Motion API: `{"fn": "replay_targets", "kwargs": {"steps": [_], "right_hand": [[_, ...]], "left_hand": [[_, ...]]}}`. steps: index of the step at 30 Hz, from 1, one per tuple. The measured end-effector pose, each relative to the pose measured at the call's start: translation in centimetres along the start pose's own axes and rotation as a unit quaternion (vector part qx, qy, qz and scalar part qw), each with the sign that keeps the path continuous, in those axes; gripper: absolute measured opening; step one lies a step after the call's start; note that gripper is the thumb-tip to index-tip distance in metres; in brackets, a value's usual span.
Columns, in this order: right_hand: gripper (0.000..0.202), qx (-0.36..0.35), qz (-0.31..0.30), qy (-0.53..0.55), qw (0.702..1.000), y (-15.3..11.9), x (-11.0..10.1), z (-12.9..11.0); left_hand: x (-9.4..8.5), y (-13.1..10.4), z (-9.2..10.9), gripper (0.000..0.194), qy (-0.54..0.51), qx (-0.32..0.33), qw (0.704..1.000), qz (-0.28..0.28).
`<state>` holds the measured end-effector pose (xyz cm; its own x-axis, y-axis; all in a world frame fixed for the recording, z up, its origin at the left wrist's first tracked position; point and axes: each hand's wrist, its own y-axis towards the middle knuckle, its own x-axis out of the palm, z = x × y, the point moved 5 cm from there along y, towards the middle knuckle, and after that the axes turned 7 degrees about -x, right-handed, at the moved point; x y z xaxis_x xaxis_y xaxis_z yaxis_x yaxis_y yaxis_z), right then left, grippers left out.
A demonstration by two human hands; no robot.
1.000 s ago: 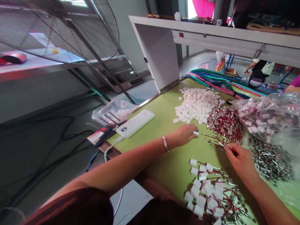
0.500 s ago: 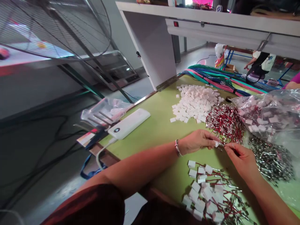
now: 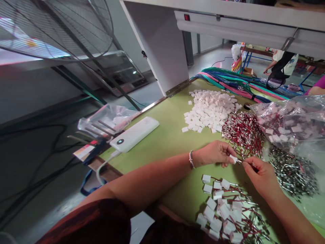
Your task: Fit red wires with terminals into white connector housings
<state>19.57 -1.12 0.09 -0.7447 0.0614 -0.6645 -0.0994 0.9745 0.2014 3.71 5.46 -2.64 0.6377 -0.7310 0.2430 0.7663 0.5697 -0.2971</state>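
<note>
My left hand (image 3: 215,154) pinches a small white connector (image 3: 233,159) between thumb and fingers. Just to its right, my right hand (image 3: 260,171) grips a thin lead with a metal end, which meets the connector. Below both hands lie several white connectors with red leads (image 3: 224,210). A heap of loose white connectors (image 3: 210,110) is beyond my left hand. Behind my fingers sits a pile of red leads with metal ends (image 3: 243,134), and a pile of dark leads with metal ends (image 3: 294,173) is right of my right hand.
A white power bank (image 3: 134,134) with a cable lies on the green table (image 3: 167,142) at the left. Colored wire bundles (image 3: 228,81) cross the back. A clear plastic bag (image 3: 299,118) holds parts at the right. A fan (image 3: 76,30) stands left; another person (image 3: 281,66) is far off.
The view has shifted slightly. My left hand has turned the white connector a little, and more of the metal end shows between my hands. Both hands keep their grip.
</note>
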Motion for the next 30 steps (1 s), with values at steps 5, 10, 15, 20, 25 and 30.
{"fn": "replay_targets", "kwargs": {"steps": [5, 10, 15, 20, 25, 30], "right_hand": [[0.026, -0.015, -0.019, -0.022, 0.999, 0.0, 0.8, -0.4], [0.032, 0.0, -0.033, 0.045, 0.998, 0.2, 0.6, -0.7], [0.035, 0.012, -0.064, 0.091, 0.994, -0.2, 1.1, -0.2], [0.037, -0.001, -0.077, 0.067, 0.995, -0.5, 1.4, 0.0], [0.034, 0.037, -0.063, 0.094, 0.993, -0.1, -0.2, 0.5], [0.042, 0.153, 0.021, 0.192, 0.969, -0.4, -1.4, 2.0]], "left_hand": [[0.6, 0.4, -0.6, 0.026, 0.031, -0.001, 0.999, 0.012], [0.8, -0.1, -0.1, 0.03, -0.021, 0.0, 0.999, -0.027], [1.0, -0.2, -0.1, 0.032, -0.06, -0.002, 0.996, -0.06], [0.7, 0.3, -0.7, 0.03, -0.012, -0.014, 0.998, -0.054], [0.3, -0.7, -0.3, 0.021, 0.169, -0.006, 0.984, -0.053], [1.2, -2.3, 1.7, 0.016, 0.363, 0.097, 0.922, -0.097]]}}
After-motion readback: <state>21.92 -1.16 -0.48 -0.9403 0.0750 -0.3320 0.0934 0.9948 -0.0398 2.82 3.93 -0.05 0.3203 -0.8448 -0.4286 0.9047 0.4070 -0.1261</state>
